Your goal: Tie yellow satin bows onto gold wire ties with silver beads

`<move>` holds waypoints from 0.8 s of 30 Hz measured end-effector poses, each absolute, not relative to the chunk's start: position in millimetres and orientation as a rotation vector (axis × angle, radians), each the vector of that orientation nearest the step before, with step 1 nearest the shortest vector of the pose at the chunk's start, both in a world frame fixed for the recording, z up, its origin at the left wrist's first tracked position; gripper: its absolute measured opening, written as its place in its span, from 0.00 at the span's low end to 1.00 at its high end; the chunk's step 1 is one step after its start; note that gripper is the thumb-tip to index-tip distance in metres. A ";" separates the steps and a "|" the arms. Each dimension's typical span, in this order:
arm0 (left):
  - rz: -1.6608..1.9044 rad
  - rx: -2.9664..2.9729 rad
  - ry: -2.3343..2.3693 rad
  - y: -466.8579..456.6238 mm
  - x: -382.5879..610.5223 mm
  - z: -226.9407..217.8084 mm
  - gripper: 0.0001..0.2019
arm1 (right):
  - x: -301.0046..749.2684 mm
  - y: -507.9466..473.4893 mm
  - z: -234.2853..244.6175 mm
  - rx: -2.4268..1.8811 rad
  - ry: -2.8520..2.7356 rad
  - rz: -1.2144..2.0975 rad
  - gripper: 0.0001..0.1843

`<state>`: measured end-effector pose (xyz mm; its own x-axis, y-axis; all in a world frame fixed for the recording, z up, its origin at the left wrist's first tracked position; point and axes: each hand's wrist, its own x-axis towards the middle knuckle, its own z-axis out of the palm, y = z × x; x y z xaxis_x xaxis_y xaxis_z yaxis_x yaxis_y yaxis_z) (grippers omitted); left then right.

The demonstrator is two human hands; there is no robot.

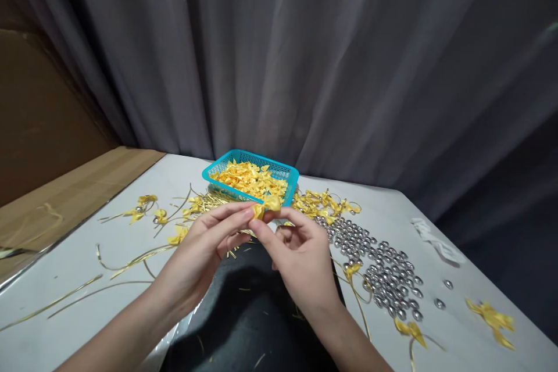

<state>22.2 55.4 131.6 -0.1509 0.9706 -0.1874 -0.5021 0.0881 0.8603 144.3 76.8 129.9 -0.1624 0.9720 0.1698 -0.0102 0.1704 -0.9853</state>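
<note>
Between the fingertips of both hands is a small yellow ribbon bow [271,203], held up over the near side of a blue basket. My left hand [218,235] pinches the bow's left side between thumb and fingers. From the right, my right hand [300,250] grips its lower edge with thumb and forefinger, the other fingers curled in. Just beyond them, the blue plastic basket [293,177] holds a heap of yellow ribbon bows [248,177]. The fingers hide part of the held bow.
A black mat [253,314] lies under my hands on the white table [475,279]. Silver bell-like rings [387,279] spread at right. Gold twist ties [131,261] and loose bows lie left. Cardboard [52,186] borders the left; a grey curtain [279,58] hangs behind.
</note>
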 end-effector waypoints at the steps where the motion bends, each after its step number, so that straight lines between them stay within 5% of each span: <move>1: 1.424 0.637 1.022 55.6 21.7 131.5 0.06 | 144.1 77.3 130.2 -0.998 -1.394 1.256 0.12; 24: 1.368 0.951 1.183 67.4 9.7 125.4 0.07 | 170.2 92.6 139.5 -0.932 -1.665 1.260 0.09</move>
<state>9.7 67.4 125.4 -0.1400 0.9882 -0.0621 -0.2047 0.0325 0.9783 170.2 92.6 139.5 -0.3810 0.9074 0.1776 0.0757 0.2220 -0.9721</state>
